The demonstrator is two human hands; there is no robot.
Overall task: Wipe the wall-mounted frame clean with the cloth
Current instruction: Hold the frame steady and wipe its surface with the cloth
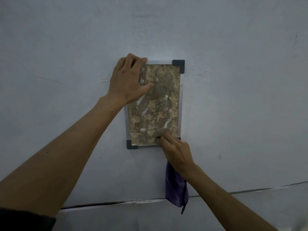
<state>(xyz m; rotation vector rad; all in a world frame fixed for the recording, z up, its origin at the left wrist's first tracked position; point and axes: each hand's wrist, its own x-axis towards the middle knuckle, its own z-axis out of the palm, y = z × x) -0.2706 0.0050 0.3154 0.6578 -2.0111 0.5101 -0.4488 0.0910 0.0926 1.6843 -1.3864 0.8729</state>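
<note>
Two hands on wall (233,80) frame (154,104): left (128,80) flat, right (175,150) gripping cloth (175,189).

A plain indoor room: bare pale painted wall (233,80) carrying one small frame (181,104).

**Frame and cloth at the wall**

The frame (154,104) hangs upright on the wall, a tall rectangle with a pale silver rim, dark grey corner caps and a mottled brown, streaked panel. The purple cloth (175,187) hangs limp below the frame's 5 o'clock corner, its upper end hidden, a dark tag at its lowest tip.
</note>
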